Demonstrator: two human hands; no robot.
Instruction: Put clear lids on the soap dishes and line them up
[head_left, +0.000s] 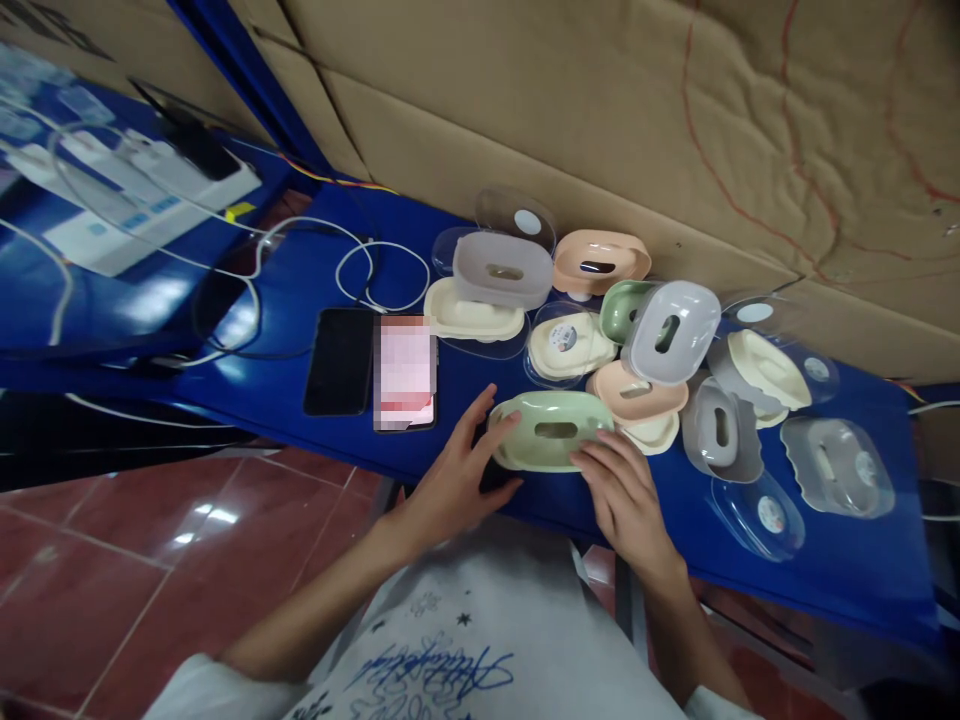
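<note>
Green dish [555, 455] sits between left fingers [474, 412] and right fingers [609, 462].

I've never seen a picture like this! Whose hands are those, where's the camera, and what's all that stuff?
There's no machine: you see one person's bare left hand and right hand. The camera sits on that person's head, looking down. On the shiny blue table lie a peach oval plastic dish, a clear oval plastic lid, a black rectangular phone and more. Both hands touch a pale green oval plastic dish; how tightly, I can't tell.
</note>
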